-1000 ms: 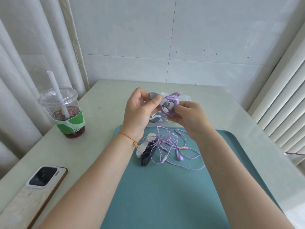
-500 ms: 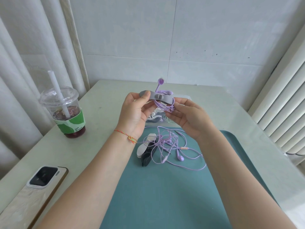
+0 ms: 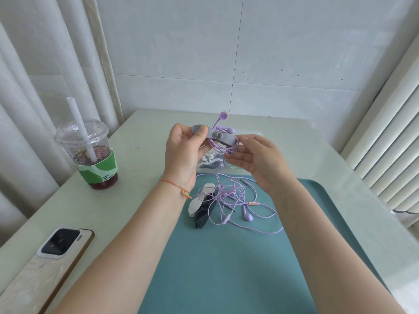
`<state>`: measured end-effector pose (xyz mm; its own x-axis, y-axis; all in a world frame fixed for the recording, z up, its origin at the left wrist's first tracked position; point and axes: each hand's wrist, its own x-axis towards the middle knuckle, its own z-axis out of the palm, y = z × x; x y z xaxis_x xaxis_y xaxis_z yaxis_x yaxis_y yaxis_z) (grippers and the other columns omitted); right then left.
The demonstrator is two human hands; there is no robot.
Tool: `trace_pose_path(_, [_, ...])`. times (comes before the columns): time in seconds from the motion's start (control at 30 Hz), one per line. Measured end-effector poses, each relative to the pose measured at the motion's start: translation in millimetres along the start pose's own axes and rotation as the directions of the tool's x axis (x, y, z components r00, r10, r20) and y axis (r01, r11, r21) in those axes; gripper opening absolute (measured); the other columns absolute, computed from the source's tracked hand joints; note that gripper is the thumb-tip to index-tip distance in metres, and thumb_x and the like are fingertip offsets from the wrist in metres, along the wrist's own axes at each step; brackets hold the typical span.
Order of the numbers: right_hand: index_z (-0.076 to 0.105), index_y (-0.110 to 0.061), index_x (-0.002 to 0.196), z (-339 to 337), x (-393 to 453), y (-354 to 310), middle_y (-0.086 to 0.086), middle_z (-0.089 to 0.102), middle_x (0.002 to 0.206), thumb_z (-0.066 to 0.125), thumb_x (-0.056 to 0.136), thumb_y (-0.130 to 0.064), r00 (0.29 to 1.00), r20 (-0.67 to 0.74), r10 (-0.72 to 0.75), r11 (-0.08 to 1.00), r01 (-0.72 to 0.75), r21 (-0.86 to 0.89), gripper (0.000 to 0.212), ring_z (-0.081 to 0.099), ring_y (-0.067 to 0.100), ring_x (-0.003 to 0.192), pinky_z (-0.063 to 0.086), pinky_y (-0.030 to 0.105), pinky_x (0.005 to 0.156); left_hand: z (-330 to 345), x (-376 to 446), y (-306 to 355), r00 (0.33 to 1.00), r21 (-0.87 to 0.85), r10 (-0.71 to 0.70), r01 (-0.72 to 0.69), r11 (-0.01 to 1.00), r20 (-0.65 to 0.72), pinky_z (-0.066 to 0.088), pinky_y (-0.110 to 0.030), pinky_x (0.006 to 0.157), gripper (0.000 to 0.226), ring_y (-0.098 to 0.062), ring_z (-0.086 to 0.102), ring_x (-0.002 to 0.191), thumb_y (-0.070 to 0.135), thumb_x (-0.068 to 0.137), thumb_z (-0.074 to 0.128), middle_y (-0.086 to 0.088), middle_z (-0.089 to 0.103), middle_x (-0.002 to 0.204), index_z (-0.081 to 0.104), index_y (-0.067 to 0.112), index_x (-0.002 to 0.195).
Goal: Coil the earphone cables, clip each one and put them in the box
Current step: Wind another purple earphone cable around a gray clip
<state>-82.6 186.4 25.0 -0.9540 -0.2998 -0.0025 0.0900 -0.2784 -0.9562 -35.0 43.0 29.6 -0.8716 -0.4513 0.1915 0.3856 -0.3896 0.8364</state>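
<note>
your near half of the teal tray point(image 3: 226, 268) lies bare between your forearms, room to set a hand down. further in, the loose purple earphone cables point(image 3: 235, 200) and the spare clips point(image 3: 201, 207) sprawl across it. the clear box point(image 3: 213, 163) sits just behind, under your raised hands. to your left the drink cup point(image 3: 90, 152) with its tall straw stands upright, and the phone point(image 3: 45, 266) lies at the table's near-left edge.
</note>
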Motion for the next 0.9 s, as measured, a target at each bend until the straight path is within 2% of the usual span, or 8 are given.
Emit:
trace_pose_path(0.13, [0.062,0.003,0.099,-1.0,-1.0,1.4,0.017,0.068,0.082,0.057,0.093,-0.001,0.999,-0.017,-0.034,0.999,0.033,-0.039,0.009,0.071,0.026,0.067,0.059,0.030,0.066,-1.3,1.8,-3.4,1.000,0.042,0.022,-0.022,0.999,-0.015,0.057,-0.032,0.072,0.025,-0.023,0.067,0.080,-0.002,0.094,0.056,-0.015,0.059,0.087,0.042,0.011,0.078])
trace_pose_path(0.3, [0.065,0.002,0.089,-1.1,0.4,3.7,0.012,0.071,0.070,0.049,0.092,0.006,0.998,-0.049,-0.040,0.998,0.038,-0.048,0.016,0.069,0.021,0.062,0.059,0.028,0.063,0.6,-0.1,-8.9,0.999,0.089,0.048,-0.049,0.995,0.010,0.056,-0.028,0.072,0.023,-0.022,0.063,0.082,-0.002,0.093,0.057,-0.017,0.055,0.091,0.043,0.009,0.079])
trace_pose_path(0.4, [0.064,0.003,0.091,-1.7,0.7,2.6,0.011,0.071,0.071,0.045,0.095,0.006,1.000,0.025,0.010,0.997,-0.012,0.082,0.020,0.069,0.019,0.062,0.059,0.028,0.064,0.7,0.2,-8.5,1.000,0.044,0.022,-0.022,0.999,0.008,0.056,-0.029,0.073,0.024,-0.017,0.067,0.078,-0.001,0.093,0.057,-0.011,0.059,0.084,0.043,0.010,0.078])
trace_pose_path(0.5, [0.062,0.002,0.095,-2.5,0.4,0.5,0.009,0.071,0.073,0.042,0.097,0.003,0.989,0.118,0.094,0.959,-0.122,0.256,0.020,0.069,0.017,0.064,0.059,0.027,0.066,-0.8,2.0,-7.6,1.000,-0.024,-0.020,0.020,0.999,-0.002,0.057,-0.035,0.079,0.024,-0.026,0.063,0.087,0.000,0.093,0.058,-0.009,0.060,0.085,0.044,0.011,0.078])
trace_pose_path(0.63, [0.065,-0.002,0.093,-0.6,-1.5,0.3,0.007,0.071,0.074,0.043,0.098,-0.001,0.968,0.159,0.197,0.869,-0.247,0.429,0.023,0.070,0.018,0.065,0.059,0.027,0.064,-1.8,2.6,-8.4,0.999,-0.090,-0.050,0.052,0.995,0.019,0.058,-0.035,0.081,0.021,-0.030,0.062,0.092,0.000,0.093,0.058,-0.010,0.061,0.086,0.045,0.011,0.080])
trace_pose_path(0.9, [0.064,-0.002,0.096,4.5,-2.4,-0.1,0.009,0.070,0.079,0.048,0.097,-0.003,0.961,0.149,0.233,0.820,-0.277,0.501,0.017,0.071,0.021,0.067,0.059,0.029,0.062,-3.0,3.0,-8.4,0.997,-0.120,-0.062,0.067,0.990,0.045,0.058,-0.033,0.079,0.019,-0.028,0.062,0.090,0.001,0.094,0.056,-0.010,0.063,0.087,0.046,0.011,0.081])
